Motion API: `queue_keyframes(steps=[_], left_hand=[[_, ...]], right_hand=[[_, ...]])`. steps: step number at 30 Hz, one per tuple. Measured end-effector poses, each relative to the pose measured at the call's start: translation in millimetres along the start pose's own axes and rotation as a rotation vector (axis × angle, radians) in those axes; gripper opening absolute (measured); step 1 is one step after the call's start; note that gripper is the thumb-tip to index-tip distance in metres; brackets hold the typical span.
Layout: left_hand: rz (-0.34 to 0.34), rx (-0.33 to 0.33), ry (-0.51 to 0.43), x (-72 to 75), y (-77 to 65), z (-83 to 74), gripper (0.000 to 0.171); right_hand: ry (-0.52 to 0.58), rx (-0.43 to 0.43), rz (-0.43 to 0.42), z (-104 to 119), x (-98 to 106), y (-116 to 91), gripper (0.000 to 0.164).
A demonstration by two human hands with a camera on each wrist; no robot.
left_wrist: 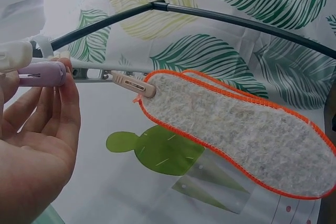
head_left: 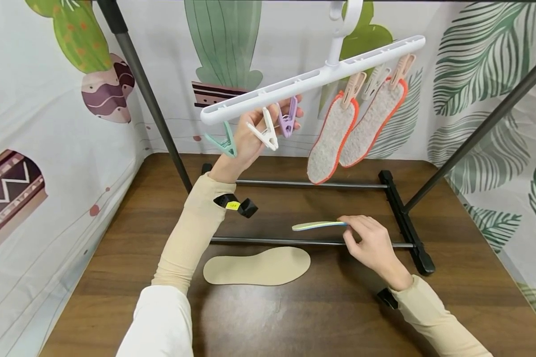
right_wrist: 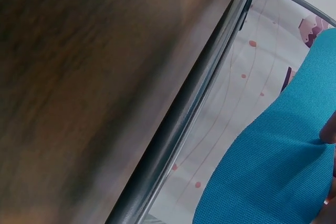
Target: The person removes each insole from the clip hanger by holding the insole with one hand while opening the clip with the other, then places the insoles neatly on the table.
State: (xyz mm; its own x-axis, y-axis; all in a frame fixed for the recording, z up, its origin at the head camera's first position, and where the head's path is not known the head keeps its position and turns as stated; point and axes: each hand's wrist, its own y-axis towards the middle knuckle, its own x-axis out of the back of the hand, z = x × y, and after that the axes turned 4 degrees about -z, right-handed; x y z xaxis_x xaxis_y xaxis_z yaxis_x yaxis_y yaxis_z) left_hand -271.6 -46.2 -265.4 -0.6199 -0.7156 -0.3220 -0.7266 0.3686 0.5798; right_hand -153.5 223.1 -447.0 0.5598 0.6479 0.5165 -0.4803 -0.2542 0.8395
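Observation:
My left hand [head_left: 247, 144] is raised under the white clip hanger [head_left: 312, 79] and pinches a purple clothespin [head_left: 288, 119] between thumb and fingers. A white clothespin [head_left: 266, 131] and a green clothespin [head_left: 225, 141] hang beside that hand. Above the table, my right hand [head_left: 371, 243] pinches one end of a thin insole [head_left: 317, 226]. The right wrist view shows this insole's blue mesh underside [right_wrist: 273, 156]. Another insole [head_left: 256, 267], beige, lies flat on the table below.
Two grey insoles with orange edging [head_left: 332, 141] hang from beige clothespins [head_left: 354, 89] on the hanger's right half, with a white clothespin [head_left: 375, 82] between them. A dark metal rack [head_left: 149, 99] stands on the wooden table [head_left: 268, 317]; its low bars cross behind the beige insole.

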Motion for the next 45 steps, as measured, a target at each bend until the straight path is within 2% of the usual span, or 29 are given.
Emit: queue_keyframes(steps=[14,15,18,20,21,28,40,42,45], left_hand=[[0.009,-0.005,0.004,3.5,-1.7,1.7,0.043],[0.014,-0.009,-0.002,3.9,-2.3,2.4,0.044],[0.029,-0.016,-0.009,5.4,-3.2,4.5,0.064],[0.029,-0.014,-0.014,5.6,-3.5,5.1,0.063],[0.031,-0.015,-0.012,5.8,-3.4,5.5,0.068],[0.023,-0.023,0.001,6.2,-2.0,5.1,0.04],[0.009,-0.005,-0.006,4.8,-0.5,1.9,0.038],[0.015,-0.011,-0.001,5.7,0.1,2.4,0.047],[0.023,-0.016,0.001,7.1,0.5,3.4,0.074]], right_hand=[[-0.016,-0.016,0.001,0.2,-0.1,-6.6,0.028],[-0.019,-0.021,0.008,0.4,0.2,-7.1,0.028],[-0.028,-0.035,0.032,0.8,1.1,-8.7,0.026],[-0.032,-0.038,0.038,0.6,1.5,-9.5,0.025],[-0.035,-0.038,0.04,0.3,1.6,-10.0,0.025],[-0.06,-0.045,0.05,-1.8,2.9,-14.4,0.026],[-0.085,-0.08,0.088,-1.6,4.2,-17.1,0.023],[-0.086,-0.084,0.088,-1.8,4.1,-17.7,0.023],[-0.088,-0.086,0.085,-1.6,4.5,-18.5,0.023]])
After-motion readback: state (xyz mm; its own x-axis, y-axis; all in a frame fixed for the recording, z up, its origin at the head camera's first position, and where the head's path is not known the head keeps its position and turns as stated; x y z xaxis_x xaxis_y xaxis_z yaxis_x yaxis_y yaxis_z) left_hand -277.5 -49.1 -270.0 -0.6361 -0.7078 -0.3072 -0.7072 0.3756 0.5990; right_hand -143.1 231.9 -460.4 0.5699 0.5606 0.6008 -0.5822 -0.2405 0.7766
